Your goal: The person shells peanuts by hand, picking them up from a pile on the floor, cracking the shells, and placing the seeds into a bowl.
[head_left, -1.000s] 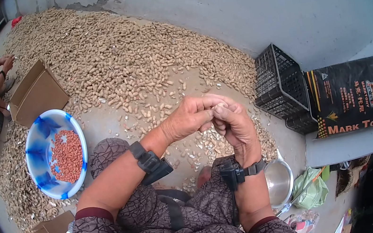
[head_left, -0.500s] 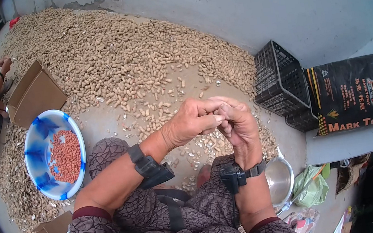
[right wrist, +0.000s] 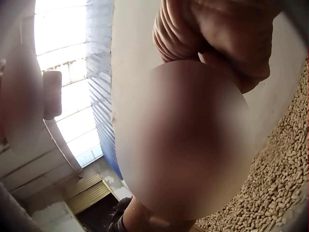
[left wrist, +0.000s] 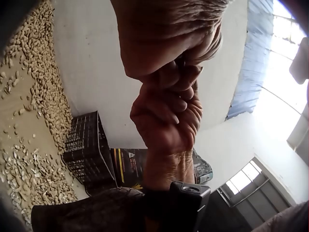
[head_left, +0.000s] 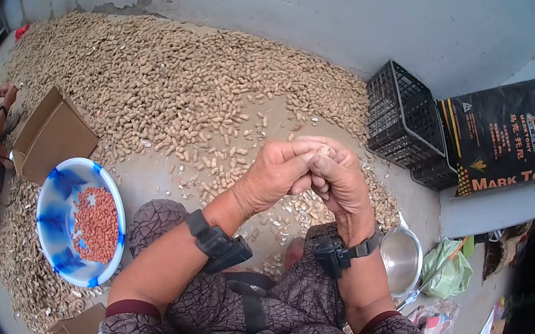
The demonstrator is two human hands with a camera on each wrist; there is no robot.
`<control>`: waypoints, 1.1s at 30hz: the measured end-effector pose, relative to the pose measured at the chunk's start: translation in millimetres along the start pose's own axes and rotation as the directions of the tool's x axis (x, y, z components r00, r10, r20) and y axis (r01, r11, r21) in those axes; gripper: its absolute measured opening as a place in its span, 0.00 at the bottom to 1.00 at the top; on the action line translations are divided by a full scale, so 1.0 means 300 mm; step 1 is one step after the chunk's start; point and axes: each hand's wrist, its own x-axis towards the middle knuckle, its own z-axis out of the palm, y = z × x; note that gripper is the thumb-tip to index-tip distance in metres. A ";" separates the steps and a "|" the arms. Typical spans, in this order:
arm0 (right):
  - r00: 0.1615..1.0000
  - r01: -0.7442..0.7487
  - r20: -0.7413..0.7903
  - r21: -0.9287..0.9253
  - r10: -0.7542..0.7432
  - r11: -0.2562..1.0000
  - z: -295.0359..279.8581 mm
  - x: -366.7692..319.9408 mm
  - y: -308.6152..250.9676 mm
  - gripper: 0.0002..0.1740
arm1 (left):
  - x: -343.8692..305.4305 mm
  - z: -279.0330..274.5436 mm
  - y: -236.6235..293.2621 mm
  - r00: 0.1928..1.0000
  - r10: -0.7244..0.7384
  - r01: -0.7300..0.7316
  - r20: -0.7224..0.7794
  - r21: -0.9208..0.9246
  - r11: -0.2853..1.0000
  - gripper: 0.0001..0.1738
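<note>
Pinching one peanut (head_left: 326,151) in the curled fingers of two hands, left hand (head_left: 269,176) and right hand (head_left: 341,176), between one basin (head_left: 56,238) of red kernels (head_left: 99,221) and two black crates (head_left: 402,114).

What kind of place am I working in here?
Probably a storeroom or farm shed used for shelling: a big heap of unshelled peanuts lies on the floor beside a plain wall, with a basin of shelled red kernels and black plastic crates nearby.
</note>
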 end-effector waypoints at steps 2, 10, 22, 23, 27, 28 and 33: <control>1.000 0.002 -0.018 -0.009 -0.003 1.000 0.009 0.000 -0.006 0.19 | -0.002 0.005 0.006 1.000 -0.017 0.017 0.008 -0.012 1.000 0.17; 0.998 0.052 -0.041 -0.055 -0.054 0.997 0.008 0.001 0.008 0.14 | 0.009 -0.023 -0.008 0.990 -0.143 0.143 0.015 -0.237 0.961 0.16; 0.978 0.082 -0.179 -0.138 -0.106 0.987 -0.016 0.015 0.020 0.15 | 0.017 0.000 -0.013 0.980 0.019 -0.021 -0.201 -0.011 1.000 0.13; 0.978 0.083 -0.180 -0.141 -0.108 0.987 -0.016 0.016 0.016 0.15 | 0.019 -0.001 -0.015 0.980 0.020 -0.023 -0.199 -0.012 1.000 0.13; 0.982 0.026 -0.183 -0.132 -0.050 0.991 -0.006 0.015 0.008 0.13 | 0.025 0.002 -0.018 0.952 0.202 -0.126 -0.232 0.305 0.944 0.12; 0.983 0.006 -0.180 -0.126 -0.029 0.992 -0.005 0.014 0.006 0.13 | 0.027 0.006 -0.018 0.934 0.266 -0.168 -0.239 0.363 0.917 0.13; 0.988 -0.047 -0.150 -0.039 0.041 0.998 -0.015 0.018 0.004 0.11 | 0.027 0.001 -0.022 0.919 0.361 -0.215 -0.162 0.561 0.800 0.12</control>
